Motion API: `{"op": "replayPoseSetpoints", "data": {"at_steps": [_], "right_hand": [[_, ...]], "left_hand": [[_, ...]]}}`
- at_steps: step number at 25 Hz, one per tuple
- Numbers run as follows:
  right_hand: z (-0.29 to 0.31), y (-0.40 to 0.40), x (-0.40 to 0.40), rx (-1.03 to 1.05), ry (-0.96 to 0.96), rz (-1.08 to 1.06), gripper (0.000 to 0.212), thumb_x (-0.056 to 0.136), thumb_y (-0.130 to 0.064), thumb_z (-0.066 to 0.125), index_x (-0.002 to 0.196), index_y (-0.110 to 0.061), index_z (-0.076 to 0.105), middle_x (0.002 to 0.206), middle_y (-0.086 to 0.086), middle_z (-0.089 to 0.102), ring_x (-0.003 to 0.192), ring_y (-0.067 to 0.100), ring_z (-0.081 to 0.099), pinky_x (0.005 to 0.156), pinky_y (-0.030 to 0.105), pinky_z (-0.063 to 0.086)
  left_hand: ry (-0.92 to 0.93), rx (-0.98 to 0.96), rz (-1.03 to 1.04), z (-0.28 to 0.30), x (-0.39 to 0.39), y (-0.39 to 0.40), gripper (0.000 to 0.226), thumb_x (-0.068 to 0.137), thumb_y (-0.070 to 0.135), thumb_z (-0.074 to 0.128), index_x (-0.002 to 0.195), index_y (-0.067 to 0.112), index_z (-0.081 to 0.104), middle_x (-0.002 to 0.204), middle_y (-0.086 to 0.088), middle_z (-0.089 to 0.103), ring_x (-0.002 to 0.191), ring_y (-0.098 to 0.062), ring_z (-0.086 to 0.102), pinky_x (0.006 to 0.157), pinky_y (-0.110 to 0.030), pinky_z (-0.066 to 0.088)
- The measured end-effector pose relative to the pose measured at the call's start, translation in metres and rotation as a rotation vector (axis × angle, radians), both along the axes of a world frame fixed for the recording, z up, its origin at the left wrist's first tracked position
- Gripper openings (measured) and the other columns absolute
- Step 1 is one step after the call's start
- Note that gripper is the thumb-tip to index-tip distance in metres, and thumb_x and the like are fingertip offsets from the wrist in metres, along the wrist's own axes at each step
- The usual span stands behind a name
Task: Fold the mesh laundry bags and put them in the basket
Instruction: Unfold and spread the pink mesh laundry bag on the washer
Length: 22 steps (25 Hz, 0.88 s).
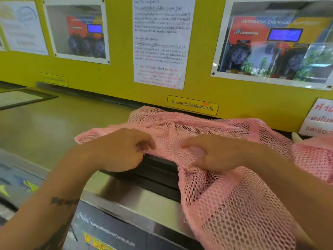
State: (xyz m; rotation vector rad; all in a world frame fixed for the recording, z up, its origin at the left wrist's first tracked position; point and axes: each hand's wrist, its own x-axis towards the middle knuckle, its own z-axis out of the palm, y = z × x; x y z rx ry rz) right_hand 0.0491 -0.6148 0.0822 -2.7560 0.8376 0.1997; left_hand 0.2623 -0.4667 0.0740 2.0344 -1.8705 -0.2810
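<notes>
I see pink mesh bag point(207, 134) lying left-right along bench point(45, 123) — left hand point(124, 150), right hand point(216, 152) both pinching its near edge.

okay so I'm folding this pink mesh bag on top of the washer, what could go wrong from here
1. Much of the pink mesh laundry bag hangs over the front edge of the steel-fronted washing machine, so its weight may drag the fold off.
2. The left hand and right hand pinch the open mesh; fingers could snag in the holes.
3. A second bunched pink mesh bag lies right beside it, so the two might tangle.
</notes>
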Motion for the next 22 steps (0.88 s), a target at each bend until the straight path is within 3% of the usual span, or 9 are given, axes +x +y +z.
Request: {"op": "replayPoseSetpoints", "data": {"at_steps": [3,5,7,9,12,15,17,19,22], "right_hand": [[0.017,0.016,0.001,-0.245,-0.125,-0.031,0.054,0.090,-0.040,0.062,0.141,-0.037,0.043,0.150,-0.005,0.041,0.133,0.019,0.041,0.107,0.043,0.039],[0.036,0.037,-0.003,-0.335,-0.265,-0.027,0.039,0.085,-0.059,0.053,0.119,-0.042,0.056,0.121,-0.012,0.060,0.114,0.014,0.056,0.090,0.043,0.048],[0.044,0.062,-0.010,-0.234,-0.283,-0.004,0.051,0.070,-0.083,0.038,0.098,-0.044,0.057,0.085,-0.017,0.062,0.081,0.003,0.059,0.065,0.035,0.046],[0.030,0.087,-0.018,-0.101,-0.116,0.015,0.060,0.061,-0.092,0.037,0.102,-0.049,0.047,0.079,-0.015,0.058,0.071,0.002,0.054,0.059,0.032,0.041],[0.002,0.092,-0.029,-0.106,-0.083,0.064,0.056,0.072,-0.073,0.055,0.118,-0.047,0.037,0.090,-0.023,0.053,0.080,-0.004,0.051,0.066,0.023,0.040],[0.002,0.077,-0.040,-0.112,-0.181,0.050,0.033,0.085,-0.046,0.057,0.116,-0.044,0.046,0.084,-0.030,0.048,0.080,-0.014,0.047,0.064,0.015,0.034],[0.003,0.073,-0.046,-0.087,-0.295,0.058,0.014,0.089,-0.030,0.056,0.097,-0.042,0.053,0.083,-0.028,0.053,0.081,-0.010,0.050,0.066,0.015,0.036],[0.008,0.070,-0.050,-0.023,-0.435,0.060,0.015,0.088,-0.018,0.055,0.087,-0.034,0.058,0.081,-0.016,0.060,0.077,-0.001,0.054,0.065,0.022,0.041],[0.019,0.064,-0.061,0.157,-0.544,0.069,0.012,0.087,-0.016,0.058,0.089,-0.025,0.065,0.083,-0.004,0.066,0.078,0.014,0.061,0.072,0.035,0.048]], "left_hand": [[0.049,-0.047,-0.007,-0.019,0.003,0.003,0.054,0.080,0.015,0.051,0.129,0.039,0.053,0.124,0.012,0.052,0.114,-0.008,0.047,0.102,-0.026,0.036],[0.064,-0.147,0.022,-0.025,0.006,-0.009,0.054,0.083,0.005,0.049,0.131,0.029,0.054,0.119,0.003,0.051,0.113,-0.017,0.048,0.104,-0.035,0.037],[0.044,-0.216,0.061,-0.030,0.012,-0.025,0.050,0.083,0.001,0.049,0.126,0.025,0.060,0.109,0.000,0.049,0.107,-0.020,0.050,0.099,-0.037,0.041],[-0.013,-0.226,0.074,-0.036,0.017,-0.037,0.044,0.086,0.004,0.051,0.121,0.026,0.062,0.106,0.001,0.049,0.107,-0.022,0.052,0.096,-0.036,0.042],[0.002,-0.101,0.028,-0.037,0.023,-0.049,0.041,0.090,0.012,0.048,0.123,0.033,0.062,0.122,0.002,0.052,0.115,-0.021,0.050,0.103,-0.037,0.040],[0.021,-0.031,0.028,-0.028,0.024,-0.059,0.029,0.093,0.024,0.049,0.114,0.037,0.065,0.116,0.004,0.053,0.109,-0.020,0.052,0.098,-0.037,0.042],[-0.091,-0.080,0.074,-0.023,0.021,-0.065,0.019,0.092,0.024,0.052,0.100,0.035,0.065,0.114,0.001,0.059,0.104,-0.022,0.054,0.097,-0.041,0.044],[-0.158,-0.208,0.086,-0.019,0.015,-0.062,0.019,0.092,0.020,0.049,0.091,0.035,0.059,0.101,0.003,0.061,0.095,-0.021,0.054,0.092,-0.040,0.044],[0.026,-0.411,0.054,-0.005,0.014,-0.038,0.016,0.085,0.017,0.044,0.082,0.025,0.058,0.072,0.006,0.059,0.072,-0.020,0.054,0.067,-0.032,0.042]]}}
